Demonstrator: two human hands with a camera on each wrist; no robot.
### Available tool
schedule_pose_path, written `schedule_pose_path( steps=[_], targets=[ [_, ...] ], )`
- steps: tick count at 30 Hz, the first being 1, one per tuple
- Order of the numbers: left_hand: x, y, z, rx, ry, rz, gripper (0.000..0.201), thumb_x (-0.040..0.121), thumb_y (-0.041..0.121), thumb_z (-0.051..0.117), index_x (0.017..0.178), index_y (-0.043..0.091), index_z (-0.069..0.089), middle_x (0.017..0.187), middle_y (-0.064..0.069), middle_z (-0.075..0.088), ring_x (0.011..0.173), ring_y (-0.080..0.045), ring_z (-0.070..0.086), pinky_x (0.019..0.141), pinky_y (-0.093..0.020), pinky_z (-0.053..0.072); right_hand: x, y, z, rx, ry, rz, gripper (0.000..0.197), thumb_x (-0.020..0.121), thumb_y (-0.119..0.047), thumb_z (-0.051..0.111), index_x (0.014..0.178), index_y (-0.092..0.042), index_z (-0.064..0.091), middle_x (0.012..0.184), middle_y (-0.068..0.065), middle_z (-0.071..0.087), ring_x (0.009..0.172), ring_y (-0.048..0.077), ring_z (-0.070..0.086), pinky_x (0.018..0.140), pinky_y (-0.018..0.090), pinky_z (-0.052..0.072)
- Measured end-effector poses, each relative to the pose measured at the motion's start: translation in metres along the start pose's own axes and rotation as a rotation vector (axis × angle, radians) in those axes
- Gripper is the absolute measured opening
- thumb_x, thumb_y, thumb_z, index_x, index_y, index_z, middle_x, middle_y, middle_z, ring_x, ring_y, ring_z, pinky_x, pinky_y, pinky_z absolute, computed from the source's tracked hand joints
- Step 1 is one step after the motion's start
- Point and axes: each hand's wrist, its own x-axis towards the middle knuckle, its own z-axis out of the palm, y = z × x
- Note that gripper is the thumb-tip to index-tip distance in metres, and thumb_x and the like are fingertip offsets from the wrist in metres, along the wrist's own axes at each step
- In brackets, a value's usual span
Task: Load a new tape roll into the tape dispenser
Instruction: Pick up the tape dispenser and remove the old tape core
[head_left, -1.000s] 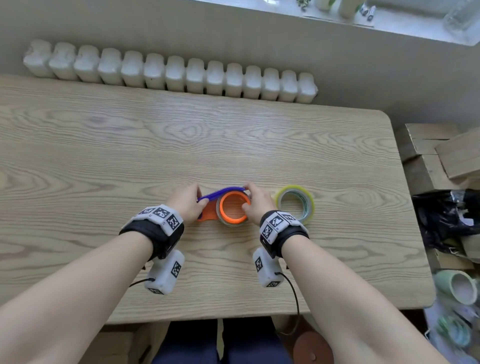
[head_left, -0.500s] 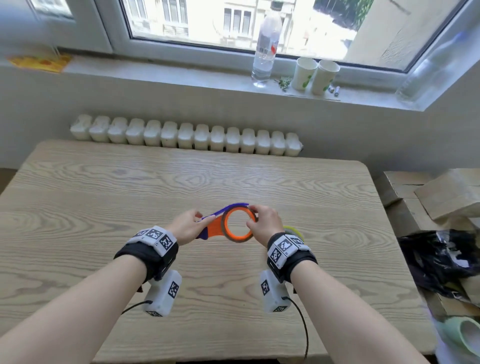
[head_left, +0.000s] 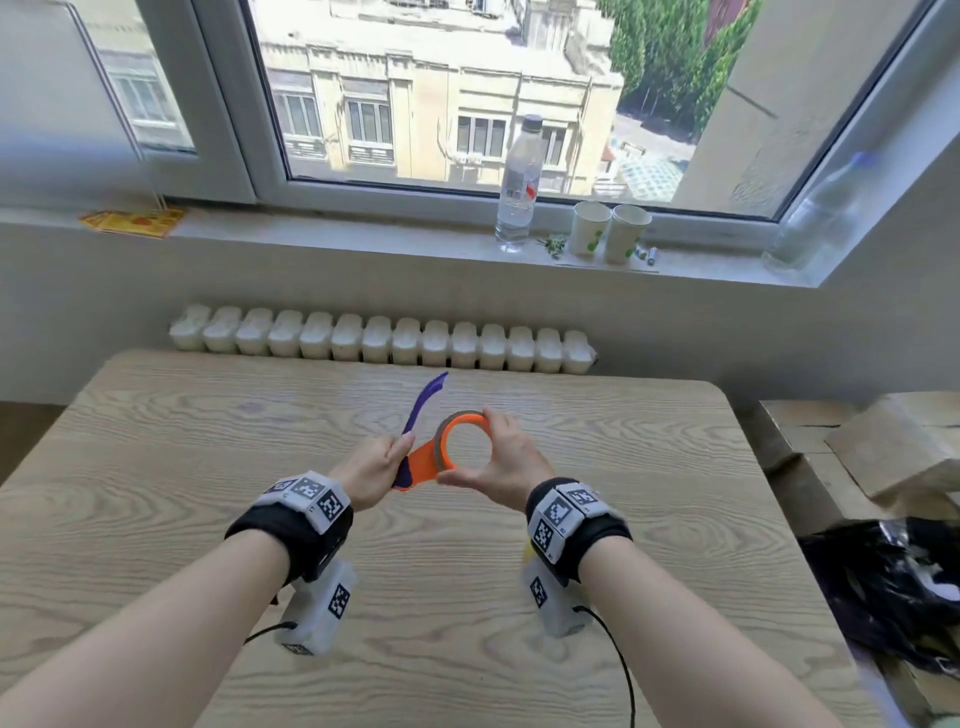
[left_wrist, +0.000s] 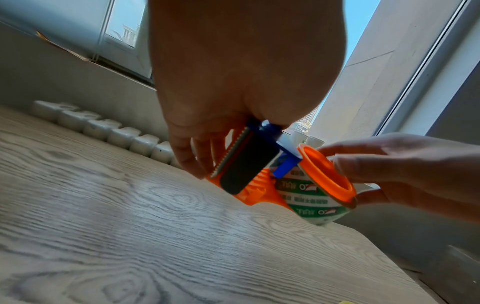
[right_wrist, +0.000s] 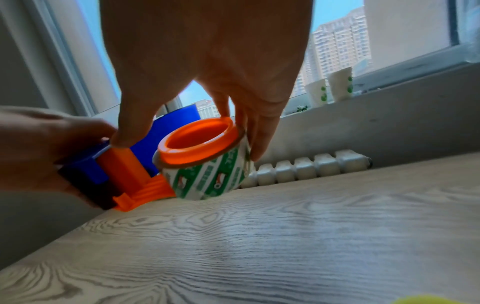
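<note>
Orange-and-blue plastic tape dispenser (head_left: 423, 460) held above wooden desk (head_left: 208, 467): left hand (head_left: 371, 470) grips its cutter end, right hand (head_left: 506, 462) clasps green-printed tape roll (right_wrist: 213, 176) on right-side hub.

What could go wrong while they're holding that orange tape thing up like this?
The left hand grips the tape dispenser right beside its serrated blade, so the fingers might get nicked. The right hand holds the printed roll by its edges only; it might slip off the orange hub.
</note>
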Motion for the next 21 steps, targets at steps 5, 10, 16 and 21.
schedule_pose_path(
  steps=[5,10,16,21],
  targets=[
    [-0.003,0.013,0.004,0.017,0.074,0.033,0.042,0.099,0.030,0.031,0.062,0.013,0.044,0.060,-0.001,0.049,0.062,-0.024,0.047,0.069,-0.033,0.036,0.004,0.002,0.007,-0.096,0.017,-0.029,0.118,0.067,-0.034,0.081,0.149,-0.006,0.000,0.156,0.012,0.013,0.146,0.025,0.012,0.120,0.039,0.018],
    [-0.005,0.005,0.006,0.160,0.114,-0.023,0.053,0.094,0.046,0.026,0.092,0.005,0.059,0.095,-0.015,0.060,0.103,-0.034,0.053,0.093,-0.047,0.040,0.004,0.009,0.012,-0.082,0.107,-0.063,0.105,0.065,-0.030,0.079,0.145,-0.006,0.016,0.144,0.010,0.031,0.136,0.025,0.030,0.114,0.034,0.029],
    [0.005,-0.020,0.002,0.226,0.121,-0.116,0.063,0.089,0.058,0.023,0.111,0.009,0.058,0.119,-0.020,0.055,0.118,-0.037,0.048,0.100,-0.052,0.036,0.007,0.007,0.017,0.026,0.173,-0.115,0.099,0.060,-0.033,0.082,0.138,-0.006,0.027,0.136,0.009,0.038,0.129,0.022,0.037,0.110,0.034,0.034],
    [0.008,-0.040,-0.007,0.157,0.154,-0.128,0.055,0.088,0.056,0.026,0.108,0.014,0.055,0.114,-0.019,0.059,0.112,-0.038,0.052,0.097,-0.051,0.039,0.010,0.007,0.021,0.098,0.197,-0.095,0.102,0.062,-0.036,0.080,0.140,-0.004,0.023,0.135,0.008,0.038,0.129,0.019,0.037,0.111,0.030,0.033]
  ],
)
